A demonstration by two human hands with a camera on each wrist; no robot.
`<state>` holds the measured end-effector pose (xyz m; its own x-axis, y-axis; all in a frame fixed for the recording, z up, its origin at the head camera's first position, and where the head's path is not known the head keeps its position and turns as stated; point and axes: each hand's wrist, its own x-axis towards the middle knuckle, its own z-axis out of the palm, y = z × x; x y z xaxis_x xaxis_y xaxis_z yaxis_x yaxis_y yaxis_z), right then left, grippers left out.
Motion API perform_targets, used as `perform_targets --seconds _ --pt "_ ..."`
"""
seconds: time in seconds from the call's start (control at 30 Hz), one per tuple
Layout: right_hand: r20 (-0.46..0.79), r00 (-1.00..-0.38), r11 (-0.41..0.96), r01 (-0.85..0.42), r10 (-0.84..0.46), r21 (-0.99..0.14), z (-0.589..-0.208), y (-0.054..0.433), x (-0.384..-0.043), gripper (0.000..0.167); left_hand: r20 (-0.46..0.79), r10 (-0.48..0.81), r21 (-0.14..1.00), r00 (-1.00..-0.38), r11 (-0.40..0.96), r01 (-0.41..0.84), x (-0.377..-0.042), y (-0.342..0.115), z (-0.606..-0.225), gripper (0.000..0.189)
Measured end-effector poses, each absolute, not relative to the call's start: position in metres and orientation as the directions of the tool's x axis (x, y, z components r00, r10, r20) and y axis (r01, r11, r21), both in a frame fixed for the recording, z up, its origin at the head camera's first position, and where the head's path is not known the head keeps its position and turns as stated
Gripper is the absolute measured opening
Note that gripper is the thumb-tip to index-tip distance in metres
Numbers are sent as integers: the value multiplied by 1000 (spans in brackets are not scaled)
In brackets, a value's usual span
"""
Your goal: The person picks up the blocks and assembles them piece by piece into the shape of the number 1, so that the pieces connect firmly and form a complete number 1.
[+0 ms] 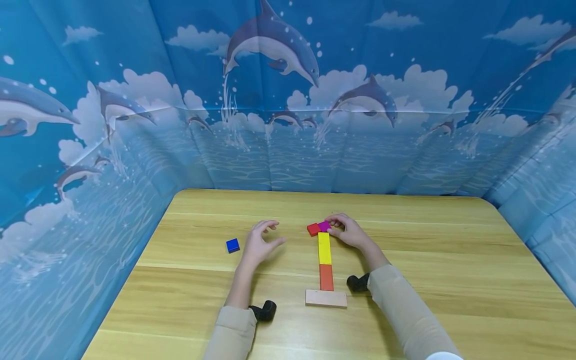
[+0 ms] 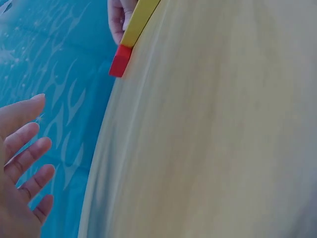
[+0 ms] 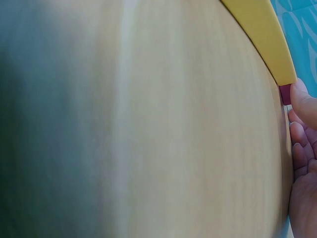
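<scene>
My right hand (image 1: 348, 231) pinches a purple block (image 1: 324, 226) between thumb and fingers. In the right wrist view the thumb (image 3: 303, 101) lies against that block, just past a yellow block's end. Left of the purple block and touching it sits a red block (image 1: 313, 229). The yellow block (image 1: 324, 248) runs toward me from this pair, followed by an orange block (image 1: 326, 277) and a plain wooden plank (image 1: 326, 298) laid crosswise. My left hand (image 1: 259, 243) hovers left of the row, fingers spread and holding nothing. A blue block (image 1: 232, 245) lies to its left.
All the blocks lie on a wood-grain table (image 1: 450, 260) with rounded back corners. A blue curtain printed with dolphins (image 1: 288, 150) hangs behind and beside it. A black piece (image 1: 264, 311) sticks out at my left wrist and another (image 1: 357, 283) at my right.
</scene>
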<state>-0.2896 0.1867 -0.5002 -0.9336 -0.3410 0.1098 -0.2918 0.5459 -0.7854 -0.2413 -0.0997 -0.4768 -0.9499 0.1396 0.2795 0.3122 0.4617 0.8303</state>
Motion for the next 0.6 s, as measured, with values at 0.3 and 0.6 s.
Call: perform_targets --seconds 0.3,0.6 --pt "109 -936 552 -287 -333 -783 -501 187 -290 28 252 88 816 -964 516 260 -230 -122 -470 48" --pt "116 -937 547 -290 -331 -785 -502 188 -291 28 237 58 820 -970 523 232 -214 -141 -469 49"
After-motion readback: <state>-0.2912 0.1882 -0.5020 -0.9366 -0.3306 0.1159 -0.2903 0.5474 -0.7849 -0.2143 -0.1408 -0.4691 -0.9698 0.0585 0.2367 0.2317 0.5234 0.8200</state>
